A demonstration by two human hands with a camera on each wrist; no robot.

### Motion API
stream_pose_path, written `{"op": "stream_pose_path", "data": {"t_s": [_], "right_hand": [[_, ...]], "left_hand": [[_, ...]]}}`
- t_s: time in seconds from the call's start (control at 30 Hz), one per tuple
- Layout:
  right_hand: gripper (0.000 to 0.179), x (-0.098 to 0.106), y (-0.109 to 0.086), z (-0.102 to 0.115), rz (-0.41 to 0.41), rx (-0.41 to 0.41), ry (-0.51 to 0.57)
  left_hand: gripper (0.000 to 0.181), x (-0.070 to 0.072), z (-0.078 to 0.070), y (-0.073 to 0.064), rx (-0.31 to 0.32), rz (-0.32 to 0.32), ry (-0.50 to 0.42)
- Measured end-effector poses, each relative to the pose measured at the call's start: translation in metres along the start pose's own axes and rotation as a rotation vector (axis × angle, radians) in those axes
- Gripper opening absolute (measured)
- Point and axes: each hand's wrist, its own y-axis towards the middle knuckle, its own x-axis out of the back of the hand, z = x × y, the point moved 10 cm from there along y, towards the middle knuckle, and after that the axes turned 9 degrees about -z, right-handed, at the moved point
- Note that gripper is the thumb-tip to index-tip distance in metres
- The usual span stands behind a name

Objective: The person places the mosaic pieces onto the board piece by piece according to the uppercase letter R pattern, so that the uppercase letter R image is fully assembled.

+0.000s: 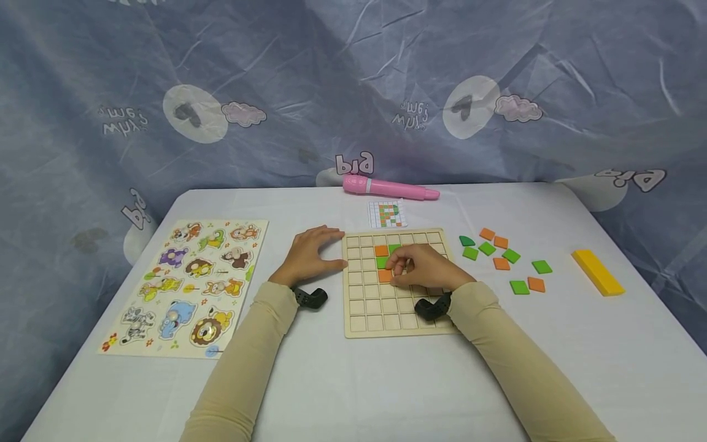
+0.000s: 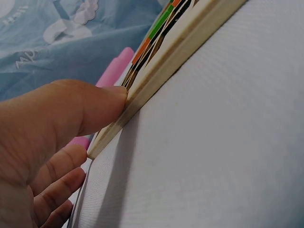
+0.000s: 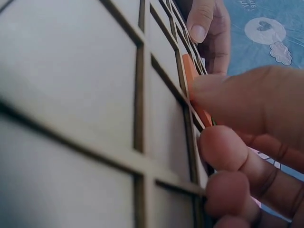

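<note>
My left hand (image 1: 313,255) is at the left edge of a wooden grid board (image 1: 364,323). In the left wrist view its thumb (image 2: 102,107) touches the board's rim, with the other fingers by the corner. My right hand (image 1: 422,267) is over the middle of the board, fingers curled, pinching an orange square tile (image 1: 384,276) at a cell; the thumb covers part of this orange tile (image 3: 189,69) in the right wrist view. Just above it are a green tile (image 1: 381,263) and another orange tile (image 1: 381,250). A further green tile (image 1: 394,248) is partly hidden by the hand.
Several loose green and orange tiles (image 1: 501,264) lie right of the board, before a yellow block (image 1: 598,272). Behind the board are a pattern card (image 1: 386,214) and a pink pen-shaped object (image 1: 392,188). An animal puzzle board (image 1: 188,288) lies at left.
</note>
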Motion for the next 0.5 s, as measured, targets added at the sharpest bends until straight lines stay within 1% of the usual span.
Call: {"op": "stream_pose_path", "data": {"t_s": [0.1,0.23,0.5], "right_hand": [[0.018,0.003,-0.002,-0.003,-0.003,0.007,0.017],[0.019,0.011,-0.007,-0.009,-0.023,0.007,0.068],[0.022,0.038,-0.024,-0.024,-0.087,-0.027,0.147]], "left_hand": [[0.075,0.0,-0.002,-0.001,0.002,0.004,0.0],[0.076,0.0,-0.002,0.0,0.002,0.006,0.004],[0.076,-0.001,0.0,0.0,-0.012,-0.003,0.004]]}}
